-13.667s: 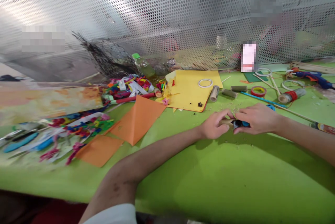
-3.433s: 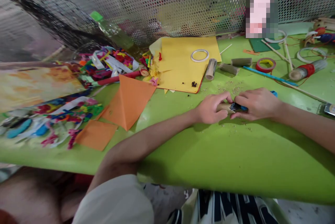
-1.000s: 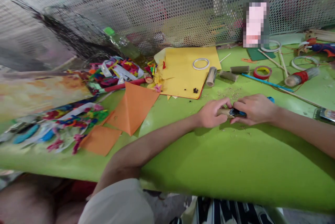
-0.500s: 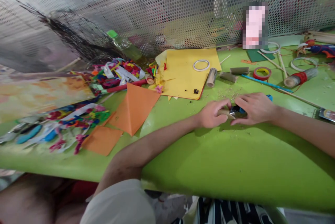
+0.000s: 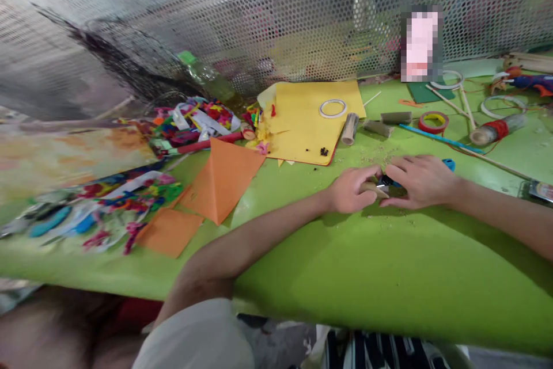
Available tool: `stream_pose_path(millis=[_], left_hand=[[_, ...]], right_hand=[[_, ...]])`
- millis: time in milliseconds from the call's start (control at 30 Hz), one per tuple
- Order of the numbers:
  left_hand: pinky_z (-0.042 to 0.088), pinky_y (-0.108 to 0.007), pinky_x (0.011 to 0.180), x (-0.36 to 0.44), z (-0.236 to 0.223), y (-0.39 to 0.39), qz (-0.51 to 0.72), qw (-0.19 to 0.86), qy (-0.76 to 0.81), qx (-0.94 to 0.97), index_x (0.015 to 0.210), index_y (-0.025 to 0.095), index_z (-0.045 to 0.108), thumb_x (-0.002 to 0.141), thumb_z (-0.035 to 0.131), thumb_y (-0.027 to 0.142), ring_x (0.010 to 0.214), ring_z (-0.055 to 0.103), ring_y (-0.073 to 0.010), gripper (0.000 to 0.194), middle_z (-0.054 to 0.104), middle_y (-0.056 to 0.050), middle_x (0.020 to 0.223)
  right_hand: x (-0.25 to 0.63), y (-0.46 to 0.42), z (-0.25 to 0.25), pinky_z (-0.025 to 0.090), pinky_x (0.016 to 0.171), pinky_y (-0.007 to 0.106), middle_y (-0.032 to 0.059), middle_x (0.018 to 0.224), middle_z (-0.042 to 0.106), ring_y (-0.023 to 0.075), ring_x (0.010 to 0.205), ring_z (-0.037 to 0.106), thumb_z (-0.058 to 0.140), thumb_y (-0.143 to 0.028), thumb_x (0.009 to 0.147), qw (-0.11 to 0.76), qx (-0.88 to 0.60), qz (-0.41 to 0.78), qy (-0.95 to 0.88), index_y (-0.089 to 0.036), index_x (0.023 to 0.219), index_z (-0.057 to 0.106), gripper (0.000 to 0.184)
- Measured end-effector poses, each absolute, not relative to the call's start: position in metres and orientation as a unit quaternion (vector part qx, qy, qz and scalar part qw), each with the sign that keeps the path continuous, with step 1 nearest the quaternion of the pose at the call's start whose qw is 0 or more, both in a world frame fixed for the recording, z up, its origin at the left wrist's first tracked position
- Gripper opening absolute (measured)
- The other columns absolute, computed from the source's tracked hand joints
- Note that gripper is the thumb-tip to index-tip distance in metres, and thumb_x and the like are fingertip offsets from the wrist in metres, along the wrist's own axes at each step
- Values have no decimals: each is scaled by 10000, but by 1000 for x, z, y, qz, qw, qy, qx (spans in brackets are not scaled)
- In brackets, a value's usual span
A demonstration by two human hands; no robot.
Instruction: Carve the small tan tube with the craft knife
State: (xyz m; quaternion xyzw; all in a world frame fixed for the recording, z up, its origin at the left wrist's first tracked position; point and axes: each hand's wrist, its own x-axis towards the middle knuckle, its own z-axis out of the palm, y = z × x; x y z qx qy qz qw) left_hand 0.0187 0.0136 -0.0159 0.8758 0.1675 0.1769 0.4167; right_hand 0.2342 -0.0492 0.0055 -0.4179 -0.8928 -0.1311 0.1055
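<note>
Left of the frame's centre, orange paper lies on the green surface. Right of centre, the left hand has its grip wrapped round a short brown tube, whose right end pokes out past the thumb. At that end sits a blue-and-black tool, held in the grip of the right hand. At the right edge, a label is too blurred to read.
</note>
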Motion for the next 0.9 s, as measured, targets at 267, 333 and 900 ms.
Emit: stream_pose_path(millis=[267, 333, 900], left_hand=[[320, -231, 525, 18, -12, 12, 173, 453, 193, 853, 943, 191, 469, 804, 490, 307, 543, 416, -100, 182, 505, 41, 671], [318, -228, 514, 18, -13, 12, 173, 460, 194, 849, 955, 191, 469, 812, 487, 308, 536, 414, -98, 185, 507, 43, 668], [308, -236, 549, 22, -7, 10, 166, 426, 223, 861, 906, 193, 451, 778, 484, 281, 577, 385, -106, 158, 475, 47, 668]], right_hand=[[236, -47, 0, 213, 537, 313, 77, 782, 680, 175, 626, 551, 272, -730, 925, 110, -421, -120, -892, -184, 986, 639, 661], [237, -47, 0, 213, 537, 311, 80, 790, 685, 176, 627, 554, 269, -731, 924, 108, -427, -117, -890, -187, 984, 635, 658], [236, -47, 1, 185, 533, 312, 118, 761, 655, 210, 637, 558, 278, -760, 888, 81, -491, -97, -862, -148, 1026, 585, 699]])
